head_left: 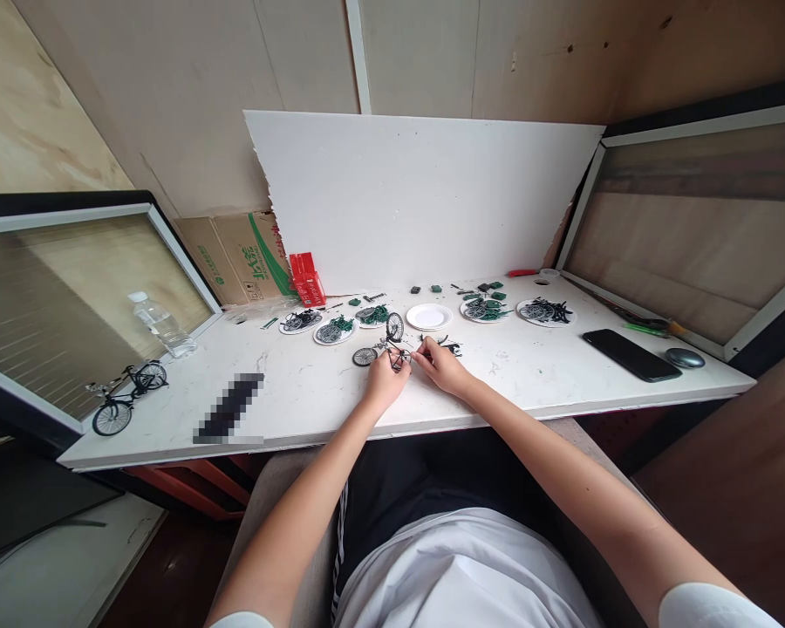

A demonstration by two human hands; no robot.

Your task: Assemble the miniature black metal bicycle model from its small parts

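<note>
A small, partly built model bicycle [380, 344] with two black wheels stands on the white table [301, 392] just in front of me. My left hand [385, 380] is closed around its frame from the near side. My right hand [440, 365] pinches at the frame's right end with fingers pressed together; what it holds there is too small to make out. Several small white plates with black and green parts [332, 331] lie in a row behind the model, and one plate [429, 316] is bare.
A finished model bicycle [123, 399] stands at the table's left end near a water bottle [161, 324]. A black phone [631, 354] and a dark oval object [684, 358] lie at the right. A red box [307, 278] and a cardboard box [242, 257] sit at the back left.
</note>
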